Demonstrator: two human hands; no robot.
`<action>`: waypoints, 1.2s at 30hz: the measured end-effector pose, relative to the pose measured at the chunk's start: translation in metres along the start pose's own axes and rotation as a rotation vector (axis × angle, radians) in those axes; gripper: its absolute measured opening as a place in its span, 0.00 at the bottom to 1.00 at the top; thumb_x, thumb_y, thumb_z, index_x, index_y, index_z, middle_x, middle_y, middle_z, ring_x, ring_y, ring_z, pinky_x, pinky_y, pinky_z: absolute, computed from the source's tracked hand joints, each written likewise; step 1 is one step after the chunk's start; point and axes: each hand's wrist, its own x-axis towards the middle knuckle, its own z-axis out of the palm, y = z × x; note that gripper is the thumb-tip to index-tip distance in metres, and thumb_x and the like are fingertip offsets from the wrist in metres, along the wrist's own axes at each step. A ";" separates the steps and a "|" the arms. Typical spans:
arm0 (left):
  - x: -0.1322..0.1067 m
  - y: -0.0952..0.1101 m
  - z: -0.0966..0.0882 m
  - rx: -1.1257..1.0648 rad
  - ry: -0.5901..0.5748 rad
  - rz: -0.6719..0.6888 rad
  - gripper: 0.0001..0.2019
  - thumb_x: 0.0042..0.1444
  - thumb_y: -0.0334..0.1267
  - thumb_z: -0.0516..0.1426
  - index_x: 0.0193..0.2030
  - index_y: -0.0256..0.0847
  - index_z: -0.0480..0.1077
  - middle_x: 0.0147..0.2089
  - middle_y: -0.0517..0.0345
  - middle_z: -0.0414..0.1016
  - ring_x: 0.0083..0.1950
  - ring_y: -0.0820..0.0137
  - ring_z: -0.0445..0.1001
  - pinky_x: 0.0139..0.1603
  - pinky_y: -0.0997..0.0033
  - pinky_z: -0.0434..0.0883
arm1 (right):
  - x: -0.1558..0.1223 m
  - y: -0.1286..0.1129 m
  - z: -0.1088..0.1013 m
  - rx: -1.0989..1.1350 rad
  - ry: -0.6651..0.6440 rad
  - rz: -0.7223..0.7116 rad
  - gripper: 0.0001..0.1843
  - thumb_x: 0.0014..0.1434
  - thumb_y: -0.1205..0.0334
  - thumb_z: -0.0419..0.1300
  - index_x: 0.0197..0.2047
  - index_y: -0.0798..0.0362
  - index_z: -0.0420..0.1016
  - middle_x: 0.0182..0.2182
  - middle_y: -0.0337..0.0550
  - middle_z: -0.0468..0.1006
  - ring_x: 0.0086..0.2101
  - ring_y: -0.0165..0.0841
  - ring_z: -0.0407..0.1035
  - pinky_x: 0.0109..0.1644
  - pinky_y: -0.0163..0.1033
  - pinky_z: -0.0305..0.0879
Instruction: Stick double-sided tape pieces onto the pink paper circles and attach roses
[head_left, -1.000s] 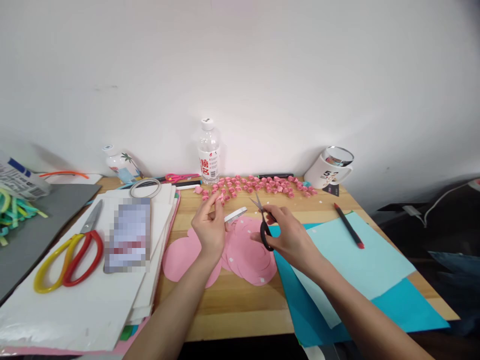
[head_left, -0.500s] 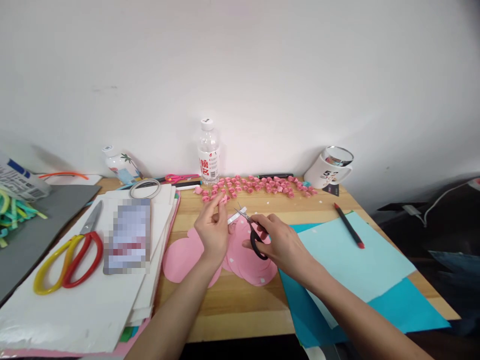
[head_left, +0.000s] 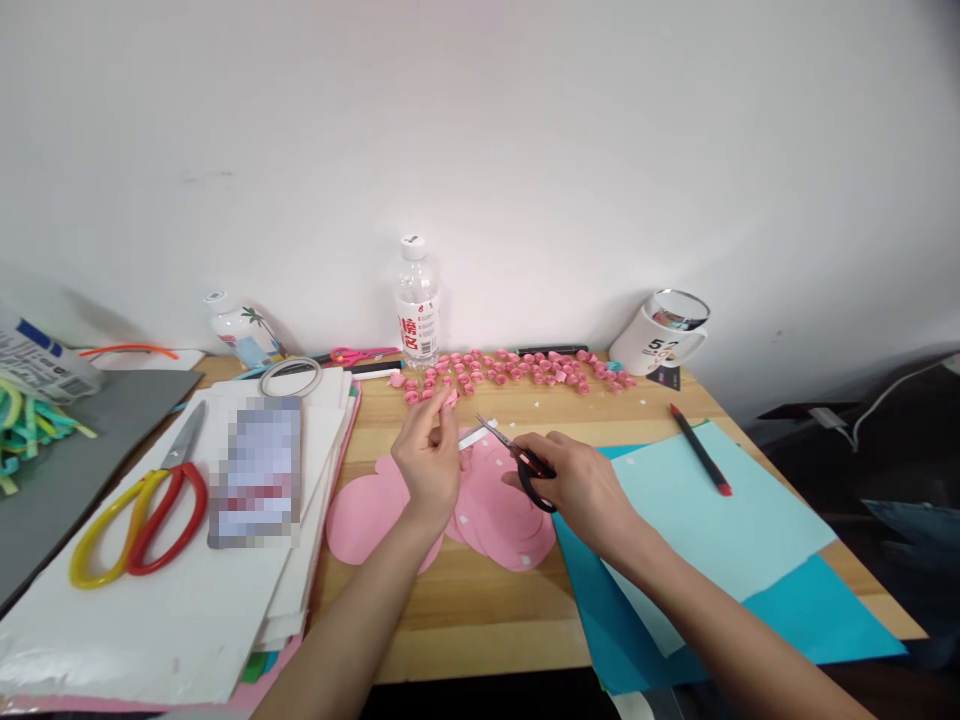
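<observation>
My left hand (head_left: pixel 426 455) is closed. A small pink paper piece (head_left: pixel 450 398) shows at its fingertips, and a narrow white strip (head_left: pixel 474 435) sticks out to the right from beside the palm. My right hand (head_left: pixel 577 480) grips small black-handled scissors (head_left: pixel 536 480), with the thumb and fingers at the loops. The blades point up and left, their tips just past the strip's end; a tiny white bit (head_left: pixel 493 423) shows close to them. Beneath both hands lie overlapping pink paper shapes (head_left: pixel 502 520) dotted with small white squares. Several rows of pink paper curls (head_left: pixel 517 370) stand behind.
A clear bottle (head_left: pixel 417 310) and a white mug (head_left: pixel 664 335) stand by the wall. At left, a paper stack (head_left: pixel 187 630) bears red-and-yellow scissors (head_left: pixel 169 500) and a phone (head_left: pixel 259 470). Blue sheets (head_left: pixel 720 530) with a marker (head_left: pixel 701 450) lie at right.
My right hand and the scissors have moved slightly right, drawing the blades back from the strip. My left hand has barely moved and keeps hold of the pink piece.
</observation>
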 end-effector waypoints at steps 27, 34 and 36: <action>0.002 0.002 0.004 -0.267 -0.584 -0.295 0.10 0.51 0.33 0.57 0.39 0.36 0.77 0.27 0.55 0.78 0.23 0.73 0.75 0.27 0.73 0.75 | 0.027 0.075 -0.003 -0.074 -0.056 0.020 0.10 0.55 0.64 0.54 0.31 0.54 0.76 0.31 0.45 0.76 0.32 0.33 0.71 0.35 0.34 0.60; 0.005 0.009 0.004 -0.489 -0.453 -0.505 0.13 0.46 0.41 0.63 0.37 0.34 0.77 0.30 0.53 0.79 0.27 0.65 0.79 0.29 0.65 0.78 | 0.038 0.083 0.010 0.039 -0.191 0.050 0.10 0.53 0.60 0.55 0.27 0.54 0.75 0.21 0.41 0.74 0.25 0.32 0.67 0.28 0.34 0.57; 0.005 0.010 0.003 -0.509 -0.427 -0.516 0.14 0.45 0.42 0.64 0.37 0.35 0.77 0.32 0.52 0.80 0.31 0.63 0.80 0.35 0.61 0.79 | 0.038 0.082 0.010 0.062 -0.189 0.059 0.08 0.52 0.60 0.56 0.27 0.54 0.74 0.21 0.40 0.74 0.24 0.32 0.67 0.27 0.34 0.57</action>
